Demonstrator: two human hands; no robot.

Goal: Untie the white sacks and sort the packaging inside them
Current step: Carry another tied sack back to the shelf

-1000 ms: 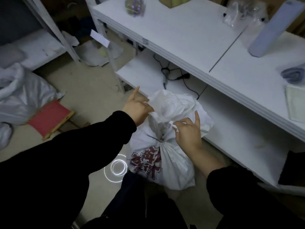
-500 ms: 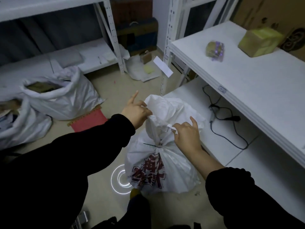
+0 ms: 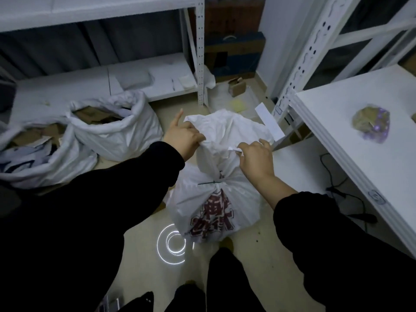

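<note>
Since the earlier frame the view was swung left: two open sacks (image 3: pixel 117 129) of cardboard scraps were brought fully into view, and the bench (image 3: pixel 360 140) was pushed to the right edge. The grips were left practically unchanged.

- The white sack (image 3: pixel 216 199) was held in front of the knees, beside the lower shelf (image 3: pixel 299 167). Whether its base rested on the floor (image 3: pixel 139 251) could not be told.
- The left hand (image 3: pixel 183 137) was clenched on the bunched top, with the index finger stuck out free.
- The right hand (image 3: pixel 255 158) had its fingers (image 3: pixel 242 146) pinched on a small fold of the neck.
- The dark tie (image 3: pixel 211 182) was seen cinched on the neck, below both grips and untouched.

Risks, as judged:
- Thin plastic could be torn if the top were pulled apart above the tie. The load would go into the film, not the knot.
- After a tear or slip, packaging would likely be dumped on the floor and mixed with the open sacks close by.
- The small right-hand pinch could be lost under any tug.
- The cable (image 3: pixel 333 176) on the lower shelf could be snagged if the sack were swung right.
</note>
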